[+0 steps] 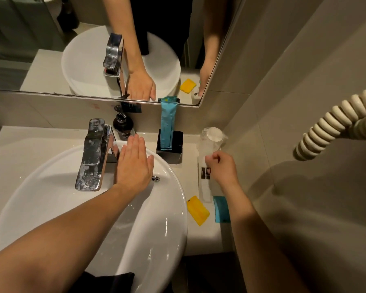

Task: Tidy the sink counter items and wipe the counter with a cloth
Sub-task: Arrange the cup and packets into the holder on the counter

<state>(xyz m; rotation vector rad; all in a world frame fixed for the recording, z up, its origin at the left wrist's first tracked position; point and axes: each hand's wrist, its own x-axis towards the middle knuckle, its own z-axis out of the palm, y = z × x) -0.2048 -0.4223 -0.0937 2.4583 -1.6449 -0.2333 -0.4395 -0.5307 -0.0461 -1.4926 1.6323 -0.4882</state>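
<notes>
My left hand [134, 163] lies flat and open on the back rim of the white basin [169, 218], beside the chrome faucet [93, 155]. My right hand [222, 168] is closed over a long white packet [204, 187] lying on the counter [192, 235]; whether it grips the packet I cannot tell. A plastic-wrapped cup [212, 137] stands just behind that hand. A yellow sachet [198, 210] and a teal sachet [221, 209] lie flat near the counter's front. A tall teal packet [167, 123] stands in a black square holder [170, 145]. No cloth is in view.
A dark soap pump bottle [123, 124] stands behind the faucet by the wall. The mirror [51, 49] hangs above the counter. A cream coiled cord [334, 123] hangs on the right wall. The counter ends at the tiled wall on the right.
</notes>
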